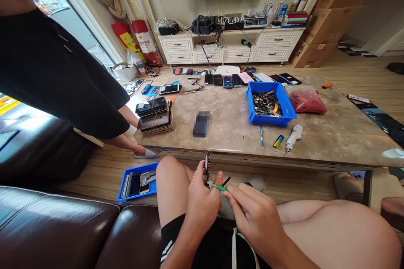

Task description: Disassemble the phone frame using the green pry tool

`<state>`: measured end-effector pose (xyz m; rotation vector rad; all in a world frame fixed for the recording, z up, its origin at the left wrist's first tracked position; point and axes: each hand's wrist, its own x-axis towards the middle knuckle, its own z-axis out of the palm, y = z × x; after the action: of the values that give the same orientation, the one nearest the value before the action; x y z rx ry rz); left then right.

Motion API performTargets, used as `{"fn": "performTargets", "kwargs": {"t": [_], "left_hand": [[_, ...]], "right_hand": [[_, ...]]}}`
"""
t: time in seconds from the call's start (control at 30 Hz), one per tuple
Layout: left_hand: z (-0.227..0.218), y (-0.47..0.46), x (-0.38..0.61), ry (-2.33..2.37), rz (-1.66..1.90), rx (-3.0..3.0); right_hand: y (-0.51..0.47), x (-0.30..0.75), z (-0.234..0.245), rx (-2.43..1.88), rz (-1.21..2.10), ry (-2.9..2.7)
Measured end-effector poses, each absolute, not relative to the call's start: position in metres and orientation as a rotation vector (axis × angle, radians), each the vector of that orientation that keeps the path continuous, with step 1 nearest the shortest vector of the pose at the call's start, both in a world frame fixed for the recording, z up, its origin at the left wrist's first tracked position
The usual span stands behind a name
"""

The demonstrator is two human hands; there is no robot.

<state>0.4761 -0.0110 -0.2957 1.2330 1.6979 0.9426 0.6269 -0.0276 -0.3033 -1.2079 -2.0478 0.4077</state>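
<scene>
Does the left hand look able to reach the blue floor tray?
Probably yes, though the left hand holds a phone; the blue tray lies just past the left knee, the only thing between.

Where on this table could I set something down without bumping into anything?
The stone tabletop has a bare stretch between the blurred dark object and the blue tray, and another right of the white handheld tool, in front of the red bag. The back edge, lined with phones, and the left, with stacked phones, are crowded.
</scene>
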Motion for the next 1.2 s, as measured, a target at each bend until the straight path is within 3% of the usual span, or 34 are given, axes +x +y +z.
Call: {"fn": "performTargets", "kwargs": {"t": [1.2], "left_hand": [[-0.3, -0.009, 0.475, 1.686, 0.944, 1.165]], "right_hand": [[-0.033, 0.614, -0.315, -1.219, 0.223, -1.952]]}}
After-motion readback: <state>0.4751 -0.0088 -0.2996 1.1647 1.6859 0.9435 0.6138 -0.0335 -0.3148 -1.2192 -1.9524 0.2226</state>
